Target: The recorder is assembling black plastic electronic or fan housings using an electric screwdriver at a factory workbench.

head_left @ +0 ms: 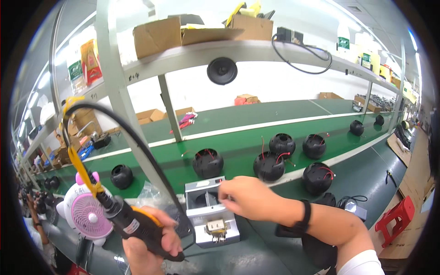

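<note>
Grip looks firm as my left hand [149,245] wraps the stiff black corded electric screwdriver [133,224] at lower left, while my right hand [247,197] pinches something unclear over the rigid grey metal fixture [213,224] mid-frame.

The left hand [149,243] is held low with its fingers wrapped fully round a grip, the thumb laid along the upper side and the knuckles turned outward. The right hand [247,197] is stretched forward and across from a bare forearm, palm down, its fingertips [223,195] pinched together at the far end. A dark band is worn just behind the right wrist.
</note>
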A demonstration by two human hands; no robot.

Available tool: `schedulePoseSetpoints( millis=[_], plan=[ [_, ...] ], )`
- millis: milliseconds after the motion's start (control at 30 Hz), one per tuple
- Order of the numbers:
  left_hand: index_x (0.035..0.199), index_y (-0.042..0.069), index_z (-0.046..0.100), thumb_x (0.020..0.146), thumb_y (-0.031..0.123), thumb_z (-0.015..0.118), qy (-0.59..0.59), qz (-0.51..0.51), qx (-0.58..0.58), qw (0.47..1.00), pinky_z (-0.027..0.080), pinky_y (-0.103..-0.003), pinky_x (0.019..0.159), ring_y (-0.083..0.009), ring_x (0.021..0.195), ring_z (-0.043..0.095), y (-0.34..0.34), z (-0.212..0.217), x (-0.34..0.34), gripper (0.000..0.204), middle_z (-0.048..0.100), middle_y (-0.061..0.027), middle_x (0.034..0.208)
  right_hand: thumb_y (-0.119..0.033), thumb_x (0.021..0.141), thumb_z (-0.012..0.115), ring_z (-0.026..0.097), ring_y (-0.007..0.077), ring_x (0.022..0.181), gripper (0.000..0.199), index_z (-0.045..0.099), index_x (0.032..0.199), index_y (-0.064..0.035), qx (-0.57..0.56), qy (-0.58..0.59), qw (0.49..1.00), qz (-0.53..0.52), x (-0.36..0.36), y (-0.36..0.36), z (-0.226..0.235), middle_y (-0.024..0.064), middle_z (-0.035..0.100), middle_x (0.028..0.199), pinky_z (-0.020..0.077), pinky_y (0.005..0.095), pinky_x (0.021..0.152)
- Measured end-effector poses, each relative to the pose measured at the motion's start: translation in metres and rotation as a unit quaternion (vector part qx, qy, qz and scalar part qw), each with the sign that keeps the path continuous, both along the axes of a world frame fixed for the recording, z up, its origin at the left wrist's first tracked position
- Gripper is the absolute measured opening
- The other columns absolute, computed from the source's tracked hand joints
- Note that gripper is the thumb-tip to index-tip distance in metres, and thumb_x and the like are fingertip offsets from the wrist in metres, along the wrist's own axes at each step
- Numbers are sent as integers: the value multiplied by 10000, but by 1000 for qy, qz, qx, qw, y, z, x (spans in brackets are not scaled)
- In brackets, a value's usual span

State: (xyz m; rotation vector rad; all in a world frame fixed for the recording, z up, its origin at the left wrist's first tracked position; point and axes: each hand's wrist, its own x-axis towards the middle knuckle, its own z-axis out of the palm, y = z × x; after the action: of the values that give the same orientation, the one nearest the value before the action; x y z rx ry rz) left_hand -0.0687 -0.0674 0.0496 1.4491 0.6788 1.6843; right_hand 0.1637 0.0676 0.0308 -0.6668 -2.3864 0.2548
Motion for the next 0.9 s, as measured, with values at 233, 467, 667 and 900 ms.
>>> schedulePoseSetpoints(
  millis=[233, 467, 667, 900],
  plan=[
    [1135, -54, 547, 810, 674, 721, -18, -11, -78, 997, 456, -249, 549, -133, 599, 547, -10, 27, -27, 816, 563, -65, 729, -194, 887, 746, 683, 197, 751, 166, 765, 945, -39, -158, -25, 985, 63, -32, 104, 6, 103, 717, 860, 538, 310, 697],
    [1163, -11, 611, 920, 205, 685, -3, 5, -165, 986, 483, -256, 643, -94, 725, 584, 2, 18, -31, 334, 636, -22, 848, -535, 642, 878, 524, 388, 1298, 964, 531, 1382, -23, -116, -143, 983, -5, -103, 223, -29, 246, 541, 1405, 439, 475, 1063],
    [1009, 31, 616, 942, 457, 693, -23, -108, -66, 992, 484, -291, 600, -123, 628, 585, 19, 18, 8, 439, 613, -24, 724, -487, 413, 969, 454, 411, 1351, 1271, 432, 1457, -1, -180, -167, 968, -46, -83, 244, -64, 281, 493, 1420, 377, 436, 1133],
    [1134, -19, 600, 891, 443, 750, 86, 200, 70, 974, 527, -306, 671, -194, 798, 641, 11, 2, 18, 543, 570, -159, 1048, -327, 617, 898, 628, 305, 1127, 961, 462, 1424, -41, -286, 175, 940, -61, -30, 188, -46, 173, 595, 1311, 498, 422, 1012]
  ],
)
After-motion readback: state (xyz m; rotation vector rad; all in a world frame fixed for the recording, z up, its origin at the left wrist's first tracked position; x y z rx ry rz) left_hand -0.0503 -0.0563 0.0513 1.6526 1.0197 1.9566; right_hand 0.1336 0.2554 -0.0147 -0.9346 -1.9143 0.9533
